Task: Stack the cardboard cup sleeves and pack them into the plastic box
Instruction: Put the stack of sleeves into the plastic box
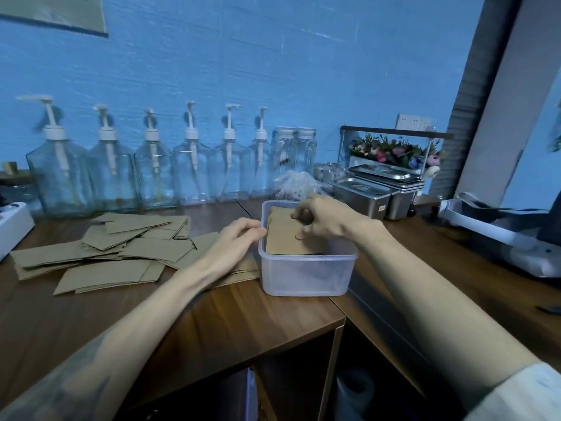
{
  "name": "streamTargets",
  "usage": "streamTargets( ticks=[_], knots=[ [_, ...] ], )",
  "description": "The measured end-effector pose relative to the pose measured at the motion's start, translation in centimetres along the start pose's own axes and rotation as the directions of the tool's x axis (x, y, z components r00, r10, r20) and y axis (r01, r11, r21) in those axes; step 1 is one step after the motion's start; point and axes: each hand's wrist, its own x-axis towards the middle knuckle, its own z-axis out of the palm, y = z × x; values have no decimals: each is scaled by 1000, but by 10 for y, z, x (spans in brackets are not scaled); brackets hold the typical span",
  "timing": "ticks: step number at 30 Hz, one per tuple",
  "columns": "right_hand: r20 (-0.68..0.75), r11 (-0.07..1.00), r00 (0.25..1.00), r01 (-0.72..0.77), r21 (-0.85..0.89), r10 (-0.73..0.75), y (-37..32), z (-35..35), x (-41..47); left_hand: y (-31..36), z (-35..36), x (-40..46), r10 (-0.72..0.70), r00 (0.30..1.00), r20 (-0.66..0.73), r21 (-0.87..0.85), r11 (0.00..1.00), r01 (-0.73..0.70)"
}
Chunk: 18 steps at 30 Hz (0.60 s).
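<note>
A translucent plastic box (306, 278) stands on the wooden counter near its corner. Inside it leans a stack of flat brown cardboard sleeves (282, 241), tilted toward the left wall. My right hand (321, 220) is over the box, its fingers curled and pinching the top of that stack. My left hand (233, 238) rests at the box's left rim, fingertips touching the edge of the stack. Several loose sleeves (121, 247) lie scattered on the counter to the left, and one more lies under my left forearm beside the box.
A row of clear pump bottles (151, 165) lines the blue wall behind. Steel containers (373, 189) and a flower rack stand at the back right. A white device (501, 235) lies at the right. The counter edge (334, 317) drops to open shelves below.
</note>
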Motion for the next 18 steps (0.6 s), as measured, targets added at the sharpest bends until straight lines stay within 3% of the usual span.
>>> streamTargets(
  ticks=[18],
  knots=[
    [-2, 999, 1000, 13, 53, -12, 2, -4, -1, -3, -3, -4, 22, 1000, 17, 10, 1000, -22]
  ],
)
